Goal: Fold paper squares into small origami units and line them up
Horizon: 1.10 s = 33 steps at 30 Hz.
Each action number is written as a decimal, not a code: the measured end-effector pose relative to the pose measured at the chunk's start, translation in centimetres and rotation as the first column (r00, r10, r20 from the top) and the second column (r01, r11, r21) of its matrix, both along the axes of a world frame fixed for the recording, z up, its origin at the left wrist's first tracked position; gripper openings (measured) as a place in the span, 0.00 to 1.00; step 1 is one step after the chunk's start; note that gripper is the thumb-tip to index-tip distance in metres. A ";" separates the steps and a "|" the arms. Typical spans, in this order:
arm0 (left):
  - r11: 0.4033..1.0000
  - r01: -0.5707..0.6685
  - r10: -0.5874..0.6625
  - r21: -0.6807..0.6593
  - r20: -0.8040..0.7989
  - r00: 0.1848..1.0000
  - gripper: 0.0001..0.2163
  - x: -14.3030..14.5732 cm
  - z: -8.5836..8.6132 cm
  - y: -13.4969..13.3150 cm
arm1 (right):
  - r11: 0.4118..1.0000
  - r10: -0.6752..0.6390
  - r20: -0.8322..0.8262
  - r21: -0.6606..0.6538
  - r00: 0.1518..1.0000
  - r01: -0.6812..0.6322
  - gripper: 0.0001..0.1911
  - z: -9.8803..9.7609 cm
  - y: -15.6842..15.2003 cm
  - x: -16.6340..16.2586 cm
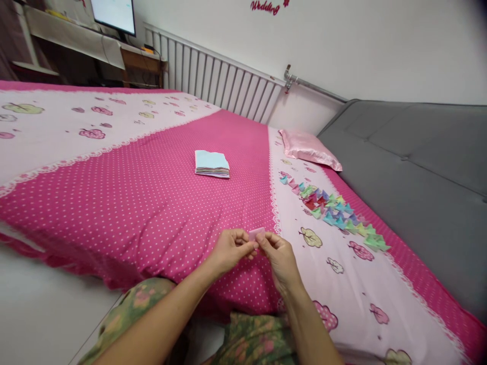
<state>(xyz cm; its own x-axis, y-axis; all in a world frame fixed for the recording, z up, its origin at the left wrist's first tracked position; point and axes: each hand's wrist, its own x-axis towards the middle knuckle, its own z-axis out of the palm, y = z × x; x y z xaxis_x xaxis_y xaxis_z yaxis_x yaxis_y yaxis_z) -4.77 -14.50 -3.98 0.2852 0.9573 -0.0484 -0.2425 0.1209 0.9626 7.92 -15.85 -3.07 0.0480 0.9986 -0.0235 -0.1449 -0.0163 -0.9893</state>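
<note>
Between my two hands is a small folded piece of pink paper point(256, 233), held just above the near edge of the bed. My left hand point(234, 248) pinches its left side between thumb and fingers. The fingers of my right hand point(279, 256) are closed on its right side, thumb toward me. Part of the paper is hidden behind the fingertips. Farther off on the bed lies a stack of coloured square paper point(212, 160), light blue on top. To the right, many small folded paper pieces point(335, 210) in several colours stand in rows.
The bed's pink dotted cover point(152, 187) spreads around my hands. A pink pillow point(309, 148) lies near the grey headboard point(411, 167). A radiator point(213, 71) lines the wall, and a desk with a monitor point(114, 15) stands at the far left.
</note>
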 end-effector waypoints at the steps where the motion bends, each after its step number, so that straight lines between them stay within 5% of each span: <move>1: 1.000 -0.002 0.002 -0.011 0.009 1.000 0.14 0.0 -0.1 0.0 | 1.000 -0.004 0.023 0.020 1.000 0.003 0.12 0.0 0.0 0.0; 22: 0.995 0.096 -0.096 -0.018 -0.008 0.995 0.13 -0.5 -0.2 0.2 | 0.990 -0.044 0.186 0.139 0.982 0.018 0.08 0.3 -0.2 -0.1; 33: 0.977 0.140 -0.111 0.162 -0.178 0.978 0.10 -0.4 -1.0 0.2 | 0.977 -0.059 0.175 0.212 0.983 0.021 0.07 0.0 -0.2 0.0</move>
